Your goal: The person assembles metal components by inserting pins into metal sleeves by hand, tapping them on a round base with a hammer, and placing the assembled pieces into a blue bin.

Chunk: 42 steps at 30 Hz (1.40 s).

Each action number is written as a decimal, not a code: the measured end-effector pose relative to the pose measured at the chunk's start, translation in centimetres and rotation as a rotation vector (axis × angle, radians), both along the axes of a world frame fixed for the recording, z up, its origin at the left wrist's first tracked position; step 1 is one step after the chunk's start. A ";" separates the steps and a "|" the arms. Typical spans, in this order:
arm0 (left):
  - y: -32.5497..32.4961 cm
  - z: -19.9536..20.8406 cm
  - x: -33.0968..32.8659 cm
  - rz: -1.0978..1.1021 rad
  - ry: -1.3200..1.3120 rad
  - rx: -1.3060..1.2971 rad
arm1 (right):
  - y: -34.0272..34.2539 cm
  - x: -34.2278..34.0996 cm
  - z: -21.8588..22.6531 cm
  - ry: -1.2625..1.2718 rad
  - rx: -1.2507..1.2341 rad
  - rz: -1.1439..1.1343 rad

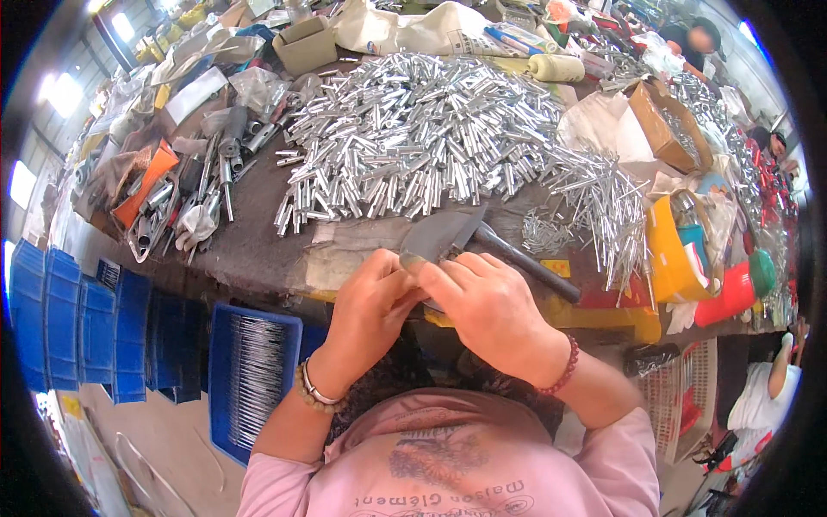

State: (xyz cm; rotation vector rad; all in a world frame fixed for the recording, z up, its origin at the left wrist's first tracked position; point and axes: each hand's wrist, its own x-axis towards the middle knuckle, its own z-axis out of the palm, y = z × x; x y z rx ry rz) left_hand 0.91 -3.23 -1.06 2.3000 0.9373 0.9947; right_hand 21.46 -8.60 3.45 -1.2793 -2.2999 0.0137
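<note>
My left hand and my right hand meet at the near edge of the workbench, with fingers bent and pressed together. Whatever lies between the fingertips is too hidden to make out. Just beyond them is a dark grey metal piece with a curved edge, partly covered by my fingers. A hammer-like tool with a dark handle lies to the right, slanting toward me beside my right hand. Farther back spreads a large heap of short silver metal tubes. Thin silver rods lie at its right end.
Small metal pins form a little pile right of the tool. A yellow container and a red jar with a green lid stand at the right. Lower left, a blue crate holds silver rods. Mixed tools crowd the bench's left.
</note>
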 end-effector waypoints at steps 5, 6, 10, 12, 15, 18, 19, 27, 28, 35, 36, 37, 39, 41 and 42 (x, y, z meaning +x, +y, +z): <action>-0.3 0.2 0.6 0.018 -0.021 -0.010 | -0.3 3.8 -0.9 0.018 0.166 -0.337; -0.4 0.2 0.5 0.015 -0.030 -0.014 | -0.3 4.6 -0.9 0.019 0.164 -0.336; -0.5 0.2 0.5 0.032 -0.043 -0.041 | -0.3 6.0 -1.6 -0.090 0.122 -0.424; -0.4 -0.2 0.3 0.003 -0.022 -0.061 | -0.7 5.9 -1.7 -0.055 0.132 -0.406; -0.1 -0.6 0.3 -0.014 -0.033 -0.008 | -2.7 5.4 -0.7 0.102 0.180 -0.423; -0.1 -0.5 0.4 -0.003 -0.064 0.013 | -3.9 5.0 -0.1 0.230 0.048 -0.213; -0.1 -0.6 0.4 -0.006 -0.064 0.014 | -4.0 4.7 -0.1 0.230 0.050 -0.216; -0.2 -0.5 0.0 -0.037 -0.033 -0.017 | -4.9 4.3 -2.1 0.131 0.079 -0.232; -0.1 -0.6 0.0 -0.035 -0.032 -0.014 | -4.5 4.6 -1.9 0.142 0.082 -0.241; -0.1 -0.7 0.3 -0.022 -0.079 0.019 | -5.4 3.2 -1.9 0.274 0.219 -0.226; 0.0 -0.7 0.5 -0.023 -0.088 0.048 | -5.6 3.3 -2.2 0.127 0.187 -0.210; 0.0 -0.7 0.5 -0.028 -0.089 0.049 | -5.6 3.4 -2.3 0.126 0.189 -0.216; -0.1 -0.8 0.3 -0.019 -0.058 0.023 | -5.7 3.5 -2.2 0.094 0.118 -0.233; -0.1 -0.7 0.2 -0.032 -0.046 -0.013 | -5.3 3.7 -1.7 0.110 0.119 -0.228; -0.3 -0.6 0.1 -0.022 -0.031 -0.051 | -5.4 3.5 -1.2 0.203 0.155 -0.244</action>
